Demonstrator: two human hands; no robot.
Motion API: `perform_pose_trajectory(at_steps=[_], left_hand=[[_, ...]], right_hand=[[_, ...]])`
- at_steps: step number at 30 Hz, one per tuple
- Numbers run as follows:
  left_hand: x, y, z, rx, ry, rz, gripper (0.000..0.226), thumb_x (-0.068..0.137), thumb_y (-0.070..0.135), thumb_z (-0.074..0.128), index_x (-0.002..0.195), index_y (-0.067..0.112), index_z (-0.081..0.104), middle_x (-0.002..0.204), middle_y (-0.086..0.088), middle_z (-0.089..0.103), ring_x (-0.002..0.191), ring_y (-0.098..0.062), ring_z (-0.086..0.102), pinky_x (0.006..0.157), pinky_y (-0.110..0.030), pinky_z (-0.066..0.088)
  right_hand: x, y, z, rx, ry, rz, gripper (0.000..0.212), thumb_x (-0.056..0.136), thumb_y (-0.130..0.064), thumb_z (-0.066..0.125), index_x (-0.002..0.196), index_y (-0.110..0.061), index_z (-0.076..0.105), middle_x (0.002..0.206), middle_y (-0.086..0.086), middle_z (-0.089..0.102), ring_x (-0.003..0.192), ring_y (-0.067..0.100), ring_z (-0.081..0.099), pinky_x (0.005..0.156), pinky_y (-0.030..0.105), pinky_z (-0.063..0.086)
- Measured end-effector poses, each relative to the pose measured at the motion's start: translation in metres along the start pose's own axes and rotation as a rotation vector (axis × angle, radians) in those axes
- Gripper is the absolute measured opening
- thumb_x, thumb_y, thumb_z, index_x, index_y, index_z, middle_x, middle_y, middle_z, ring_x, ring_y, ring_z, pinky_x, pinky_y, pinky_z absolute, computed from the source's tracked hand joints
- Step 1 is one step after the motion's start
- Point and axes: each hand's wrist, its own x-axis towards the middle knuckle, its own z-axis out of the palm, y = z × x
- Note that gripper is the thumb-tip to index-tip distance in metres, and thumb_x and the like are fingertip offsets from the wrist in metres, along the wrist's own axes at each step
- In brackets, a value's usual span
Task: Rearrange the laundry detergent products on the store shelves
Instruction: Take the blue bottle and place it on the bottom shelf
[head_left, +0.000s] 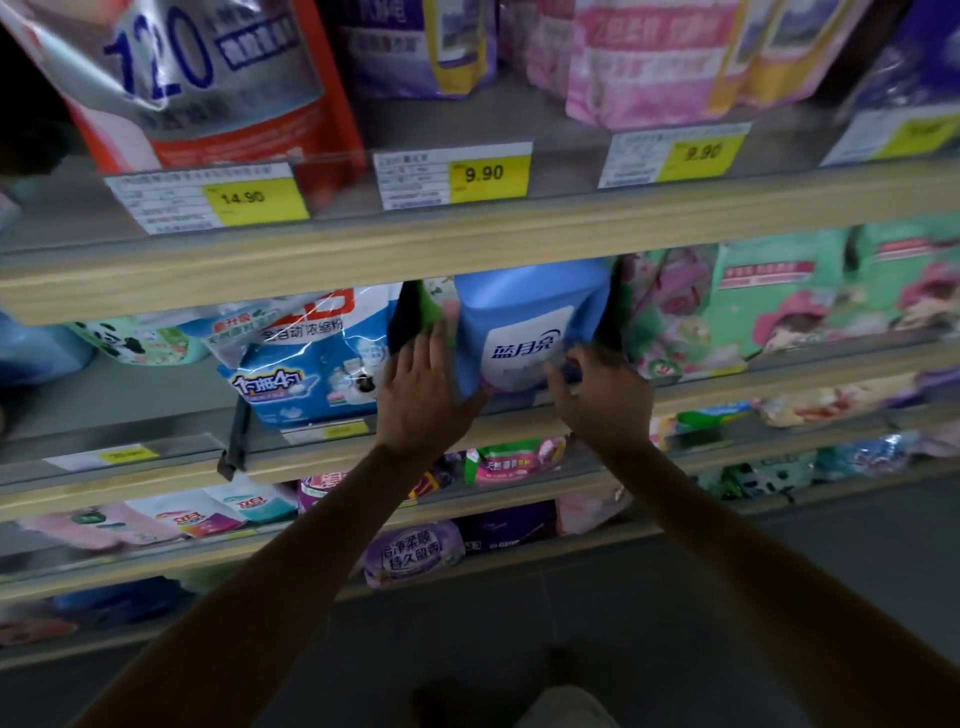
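Observation:
A blue detergent pouch (524, 317) with a white label stands upright on the second shelf (171, 415), in the middle of the view. My left hand (423, 395) grips its lower left edge, fingers up along the side and thumb under the corner. My right hand (602, 397) pinches its lower right corner. A green bag (423, 312) sits just behind the pouch on the left.
A blue-and-white powder bag (306, 358) stands left of the pouch. Green and pink bags (753, 301) fill the shelf to the right. The top shelf holds red, purple and pink bags above yellow price tags (483, 174). Lower shelves carry several small packs.

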Motion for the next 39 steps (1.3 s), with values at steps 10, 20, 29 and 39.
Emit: perform_pose_trajectory(at_steps=[10,20,29,39], left_hand=[[0.032,0.019,0.033,-0.285,-0.079,-0.238,0.101,0.067,0.060,0.072,0.142,0.013,0.024,0.131,-0.007,0.056,0.119,-0.029,0.055,0.094,-0.038,0.049],[0.029,0.019,0.050,-0.898,-0.097,-0.302,0.101,0.068,0.018,0.083,0.143,0.012,0.015,0.125,-0.001,0.053,0.112,-0.013,0.056,0.081,-0.012,0.051],[0.026,0.023,0.036,-0.902,-0.038,-0.323,0.093,0.069,0.025,0.081,0.138,0.016,0.020,0.124,0.001,0.055,0.106,-0.002,0.060,0.081,-0.020,0.055],[0.026,0.024,0.037,-1.114,-0.033,-0.442,0.086,0.075,0.013,0.075,0.138,0.021,0.016,0.116,0.010,0.056,0.105,0.002,0.062,0.080,-0.024,0.057]], right_hand=[[0.036,0.049,0.022,0.336,-0.266,0.171,0.083,0.077,-0.055,0.068,0.138,-0.008,0.036,0.127,0.011,0.060,0.112,0.030,0.060,0.088,0.039,0.052],[0.044,0.057,0.048,0.857,-0.375,0.283,0.096,0.066,-0.032,0.084,0.138,-0.017,0.023,0.118,-0.009,0.053,0.106,0.007,0.054,0.069,-0.005,0.038],[0.054,0.048,0.031,0.820,-0.344,0.211,0.098,0.061,-0.035,0.086,0.135,-0.014,0.026,0.131,0.003,0.054,0.114,0.018,0.055,0.088,0.033,0.050],[0.077,0.037,0.022,0.767,-0.364,0.167,0.097,0.055,-0.040,0.088,0.133,-0.020,0.035,0.133,0.004,0.052,0.120,0.023,0.051,0.092,0.039,0.048]])
